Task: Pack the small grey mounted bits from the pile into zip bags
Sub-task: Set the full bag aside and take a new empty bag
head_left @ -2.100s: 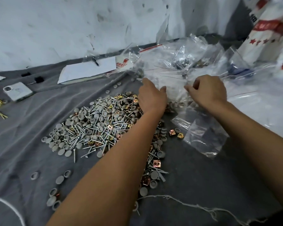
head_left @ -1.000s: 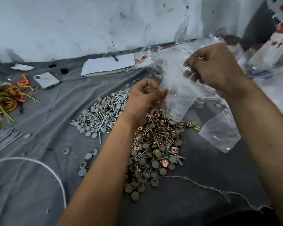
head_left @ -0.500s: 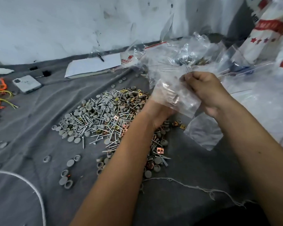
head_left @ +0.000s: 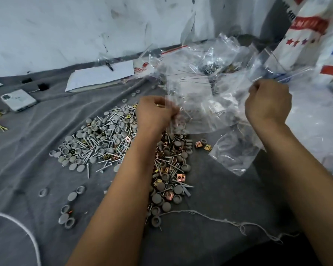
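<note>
A pile of small grey mounted bits (head_left: 104, 139), mixed with nails and copper-coloured clips, lies on the grey cloth (head_left: 46, 131) in front of me. Above its far right side my left hand (head_left: 154, 114) grips one edge of a clear zip bag (head_left: 210, 112). My right hand (head_left: 267, 102) holds the opposite edge in a fist, so the bag is stretched between the two hands. I cannot tell what is inside it through the blurred plastic.
More clear bags (head_left: 210, 66), some filled, are heaped at the back right, and one lies flat (head_left: 236, 154) under my right wrist. A notepad with a pen (head_left: 100, 75) and a phone (head_left: 17, 99) lie at the back left. A white string (head_left: 219, 219) trails near me.
My hands have drawn apart, the right one moving right and the left one staying over the pile. The bag that was bunched between them is now spread wide.
</note>
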The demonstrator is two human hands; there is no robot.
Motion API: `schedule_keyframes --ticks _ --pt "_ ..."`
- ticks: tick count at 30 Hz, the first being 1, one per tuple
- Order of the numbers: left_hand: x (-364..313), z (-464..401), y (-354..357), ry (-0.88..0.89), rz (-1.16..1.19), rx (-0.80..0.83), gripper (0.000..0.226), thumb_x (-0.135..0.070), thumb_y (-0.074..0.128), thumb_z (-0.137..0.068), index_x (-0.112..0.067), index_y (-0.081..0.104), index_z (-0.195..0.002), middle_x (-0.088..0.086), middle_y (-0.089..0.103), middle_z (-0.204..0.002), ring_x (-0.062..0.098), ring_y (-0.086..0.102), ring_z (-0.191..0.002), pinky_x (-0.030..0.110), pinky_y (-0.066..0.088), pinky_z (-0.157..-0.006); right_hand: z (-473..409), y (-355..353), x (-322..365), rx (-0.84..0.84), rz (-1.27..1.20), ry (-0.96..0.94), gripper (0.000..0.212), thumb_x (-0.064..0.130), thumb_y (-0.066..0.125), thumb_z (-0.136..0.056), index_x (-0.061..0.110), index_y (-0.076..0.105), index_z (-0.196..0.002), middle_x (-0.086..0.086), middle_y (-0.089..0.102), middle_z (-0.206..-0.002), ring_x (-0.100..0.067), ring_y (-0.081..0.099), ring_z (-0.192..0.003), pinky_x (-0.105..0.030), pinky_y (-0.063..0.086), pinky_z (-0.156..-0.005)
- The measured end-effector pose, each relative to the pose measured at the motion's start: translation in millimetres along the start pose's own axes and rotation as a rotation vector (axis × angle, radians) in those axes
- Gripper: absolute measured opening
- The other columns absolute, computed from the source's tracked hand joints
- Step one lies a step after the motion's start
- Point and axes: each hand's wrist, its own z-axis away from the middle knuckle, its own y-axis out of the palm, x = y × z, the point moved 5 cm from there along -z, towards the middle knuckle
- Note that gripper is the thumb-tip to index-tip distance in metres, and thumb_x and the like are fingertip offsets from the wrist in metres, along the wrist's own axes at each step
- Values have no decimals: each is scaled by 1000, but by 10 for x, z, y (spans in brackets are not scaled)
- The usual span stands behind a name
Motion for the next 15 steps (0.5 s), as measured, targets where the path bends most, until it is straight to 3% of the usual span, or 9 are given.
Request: schedule_keyframes --ticks 3,6,9,10,12,14,15 --pt "-3 34 -227 0 8 -46 10 -5 83 -83 -8 73 -85 6 77 -75 20 77 -65 29 61 -59 -69 -37 7 -16 20 33 23 15 54 -102 8 73 -113 -27 68 -114 -48 61 -111 -48 51 -90" --pt "-11 83 -340 23 4 -128 14 -8 85 -82 -11 72 -79 4 77 -73 23 77 -66 36 64 -65 -29 -54 122 -14 64 22 24 17 60 -98 10 71 -119 -24 65 -122 -47 57 -118 -51 49 -94" --pt "-29 141 -315 62 -23 -203 15 -14 86 -82 -14 71 -77 2 76 -72 16 75 -63 37 65 -68 127 -110 357 -58 86 -86 38 28 72 -91 15 64 -125 -19 58 -132 -43 47 -127 -52 41 -100" --pt "-27 163 -281 63 -30 -216 15 -16 86 -83 -14 72 -77 1 76 -73 14 75 -63 37 65 -70 200 -118 479 -46 -12 -176 33 29 73 -91 16 66 -120 -15 63 -126 -37 54 -121 -48 44 -99" --pt "-21 205 -190 41 6 -211 15 -17 83 -86 -13 72 -77 3 76 -75 17 76 -68 41 65 -74 424 -94 774 114 -326 -356 13 26 72 -95 16 72 -103 -3 72 -99 -15 68 -90 -27 53 -86" --pt "-15 235 -110 -2 117 -177 17 -17 77 -93 -11 72 -78 8 76 -77 26 77 -73 45 65 -72 680 -58 1077 296 -486 -477 16 28 71 -97 15 75 -90 9 67 -74 1 62 -64 -9 45 -65" --pt "-17 245 -89 -24 195 -166 22 -19 72 -98 -10 72 -78 9 75 -76 28 76 -71 43 64 -68 770 -35 1199 345 -508 -507 23 32 68 -99 16 75 -83 11 63 -66 1 58 -58 -10 41 -57"
